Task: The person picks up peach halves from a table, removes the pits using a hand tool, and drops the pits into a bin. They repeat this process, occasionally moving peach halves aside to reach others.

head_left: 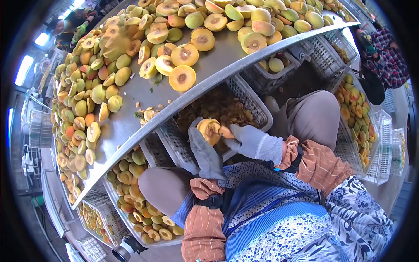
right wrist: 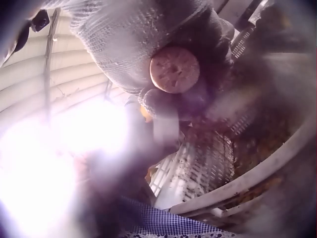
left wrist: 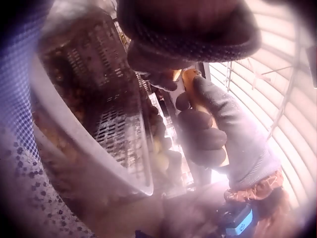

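1. Head view: my left hand (head_left: pixel 205 153) cups a halved fruit (head_left: pixel 209 130) at frame centre, over the basket (head_left: pixel 257 114), so scraps fall inside; my right hand (head_left: pixel 253 142) grips a tool against it.
2. Left wrist view: right hand (left wrist: pixel 218 134) fingers curled around an orange handle (left wrist: pixel 190 79).
3. Right wrist view: handle end (right wrist: pixel 174 69) in my fist. No writing is readable.

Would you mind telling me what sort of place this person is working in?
Probably a fruit-processing workshop. A long metal table is heaped with halved yellow fruit, plastic crates beneath it hold scraps and more fruit, and the gloved left hand holds a fruit half that the right hand works at.
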A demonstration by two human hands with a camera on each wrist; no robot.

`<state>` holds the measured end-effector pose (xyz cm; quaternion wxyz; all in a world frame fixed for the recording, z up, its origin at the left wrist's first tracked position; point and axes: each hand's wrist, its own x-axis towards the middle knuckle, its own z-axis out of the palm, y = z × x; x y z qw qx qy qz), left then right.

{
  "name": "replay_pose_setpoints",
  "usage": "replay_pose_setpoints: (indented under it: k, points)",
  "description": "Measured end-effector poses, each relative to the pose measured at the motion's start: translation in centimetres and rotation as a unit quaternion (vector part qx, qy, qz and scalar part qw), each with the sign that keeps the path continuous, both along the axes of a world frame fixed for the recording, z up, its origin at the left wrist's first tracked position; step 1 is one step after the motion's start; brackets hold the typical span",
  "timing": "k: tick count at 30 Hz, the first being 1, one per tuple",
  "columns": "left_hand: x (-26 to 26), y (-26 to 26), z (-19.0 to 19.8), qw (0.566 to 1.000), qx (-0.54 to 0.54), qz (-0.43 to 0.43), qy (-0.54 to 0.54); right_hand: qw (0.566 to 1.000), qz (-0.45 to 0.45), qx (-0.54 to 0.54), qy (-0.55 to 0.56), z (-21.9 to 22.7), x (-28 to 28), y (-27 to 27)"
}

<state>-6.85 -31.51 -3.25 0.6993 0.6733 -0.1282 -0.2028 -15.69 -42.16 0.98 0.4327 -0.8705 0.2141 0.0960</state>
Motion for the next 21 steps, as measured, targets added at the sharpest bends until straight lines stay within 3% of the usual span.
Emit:
replay_pose_setpoints:
  k: [4, 7, 9, 13, 16, 17, 18, 20, 21]
  points:
    - [-0.2, -0.4, 0.1, 1.0, 0.018, 0.011, -0.02, 0.999, -0.007, -0.031, 0.019, -0.4, 0.1, 0.5]
    - [-0.1, -0.4, -0.3, 1.0, -0.008, 0.02, 0.014, 1.0, -0.012, 0.023, -0.012, -0.8, 0.2, 0.3]
    - [-0.3, -0.4, 0.4, 0.997, 0.036, 0.02, -0.067, 0.99, -0.039, 0.135, 0.013, -0.6, 0.1, 0.4]
    - [-0.5, -0.1, -0.4, 0.99, 0.08, 0.039, -0.11, 0.988, -0.026, 0.15, 0.011, -1.4, 0.2, 0.8]
    - [-0.7, -0.4, -0.9, 0.935, 0.184, 0.089, -0.29, 0.996, 0.017, 0.09, -0.023, -2.0, 0.2, 1.1]
    - [-0.4, -0.8, -1.0, 0.989, 0.045, 0.117, -0.079, 0.994, 0.025, 0.099, -0.033, -1.9, 0.3, 1.2]
    - [-0.3, -1.0, -1.1, 0.976, -0.098, 0.139, 0.137, 0.993, 0.033, 0.107, -0.043, -1.9, 0.3, 1.3]
    - [-0.4, -1.0, -1.8, 0.979, -0.098, 0.141, 0.11, 0.99, 0.032, 0.126, -0.053, -2.1, 0.4, 1.5]
    - [-0.3, -1.0, -2.3, 0.968, -0.134, 0.15, 0.151, 0.987, 0.031, 0.144, -0.063, -2.1, 0.4, 1.6]
